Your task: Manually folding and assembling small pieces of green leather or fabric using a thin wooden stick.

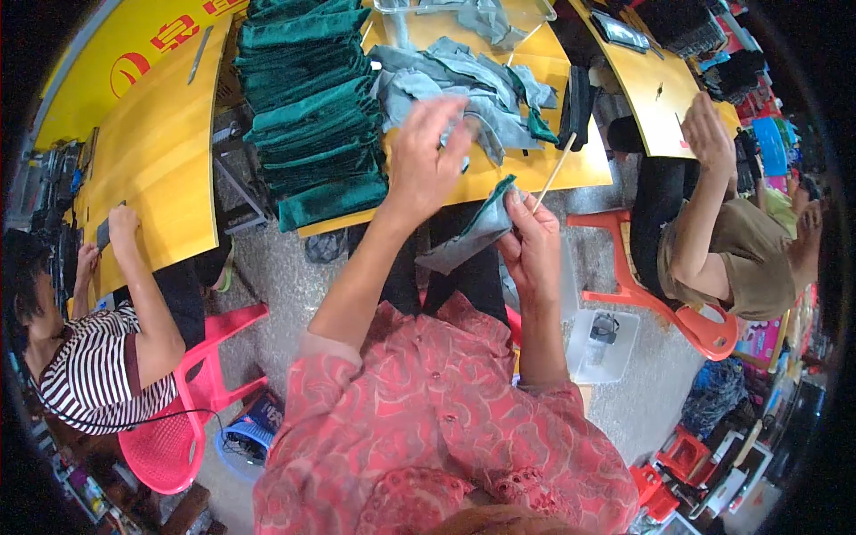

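Observation:
My right hand [532, 234] is closed on a folded cloth piece [468, 239], grey with a dark green velvet edge. It also grips a thin wooden stick [558, 169], which slants up to the right past the fingers. My left hand [426, 153] is raised above the near part of the table, its fingers apart and slightly blurred, with nothing seen in them. Just beyond it lies a loose heap of grey and green cloth pieces [499, 98]. To its left rises a tall stack of dark green velvet pieces [312, 116].
The cloth rests on a yellow table [584, 169], with a clear plastic tray [535, 11] at its far side. A person in stripes [98, 366] works at the left table [160, 169]. Another person [740, 250] sits on an orange chair [624, 267] at right.

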Motion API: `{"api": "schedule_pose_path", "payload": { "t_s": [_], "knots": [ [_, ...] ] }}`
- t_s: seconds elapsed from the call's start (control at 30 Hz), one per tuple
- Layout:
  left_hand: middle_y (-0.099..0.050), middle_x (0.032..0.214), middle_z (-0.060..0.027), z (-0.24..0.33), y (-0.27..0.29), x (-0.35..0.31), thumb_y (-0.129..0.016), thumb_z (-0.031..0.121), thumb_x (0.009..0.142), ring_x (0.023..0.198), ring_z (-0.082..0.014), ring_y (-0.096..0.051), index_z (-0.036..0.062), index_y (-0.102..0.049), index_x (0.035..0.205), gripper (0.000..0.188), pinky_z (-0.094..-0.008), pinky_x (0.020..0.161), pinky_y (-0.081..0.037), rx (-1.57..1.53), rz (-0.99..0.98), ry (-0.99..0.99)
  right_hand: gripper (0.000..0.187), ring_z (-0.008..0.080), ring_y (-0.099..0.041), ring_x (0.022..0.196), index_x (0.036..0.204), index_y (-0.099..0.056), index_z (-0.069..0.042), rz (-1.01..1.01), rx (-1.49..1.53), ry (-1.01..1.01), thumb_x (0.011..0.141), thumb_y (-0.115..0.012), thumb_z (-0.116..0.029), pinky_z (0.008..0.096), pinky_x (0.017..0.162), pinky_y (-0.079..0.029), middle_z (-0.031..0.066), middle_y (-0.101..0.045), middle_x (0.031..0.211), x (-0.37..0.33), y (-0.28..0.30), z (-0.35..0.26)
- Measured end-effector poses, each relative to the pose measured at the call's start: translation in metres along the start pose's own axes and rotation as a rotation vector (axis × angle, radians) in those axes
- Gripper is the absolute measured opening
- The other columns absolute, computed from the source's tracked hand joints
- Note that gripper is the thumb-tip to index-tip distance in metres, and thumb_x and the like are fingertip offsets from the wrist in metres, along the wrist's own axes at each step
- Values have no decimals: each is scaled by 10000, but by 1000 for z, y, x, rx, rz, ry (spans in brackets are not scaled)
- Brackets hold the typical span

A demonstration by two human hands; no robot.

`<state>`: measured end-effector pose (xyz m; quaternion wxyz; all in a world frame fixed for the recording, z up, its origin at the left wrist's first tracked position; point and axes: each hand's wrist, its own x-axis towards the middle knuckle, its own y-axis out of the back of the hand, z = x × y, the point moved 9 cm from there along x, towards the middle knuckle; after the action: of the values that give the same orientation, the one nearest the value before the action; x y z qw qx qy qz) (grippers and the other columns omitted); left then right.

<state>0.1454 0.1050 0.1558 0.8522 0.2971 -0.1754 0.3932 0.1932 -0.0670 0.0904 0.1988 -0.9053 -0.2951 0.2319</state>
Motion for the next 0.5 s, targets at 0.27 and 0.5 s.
{"api": "schedule_pose_path", "payload": {
  "t_s": [0.27, 0.5],
  "knots": [
    [-640, 868, 13, -28, -42, -125, -683, 110, 836, 776, -56, -573, -3, -616, 1074, 272, -232, 692, -482, -743, -710, 569, 116, -3, -362, 459, 930, -628, -57, 48, -48, 78, 928, -600, -170, 163, 395, -250, -56, -535, 667, 24, 0, -4],
    [-641, 860, 22, -41, -24, -132, -692, 81, 817, 742, -43, -576, 7, -624, 1056, 259, -222, 650, -480, -896, -532, 704, 223, 16, -367, 450, 971, -585, -44, 143, -494, 208, 968, -534, -261, 177, 404, -275, -20, -560, 716, 33, 11, 8]
  ]
}}
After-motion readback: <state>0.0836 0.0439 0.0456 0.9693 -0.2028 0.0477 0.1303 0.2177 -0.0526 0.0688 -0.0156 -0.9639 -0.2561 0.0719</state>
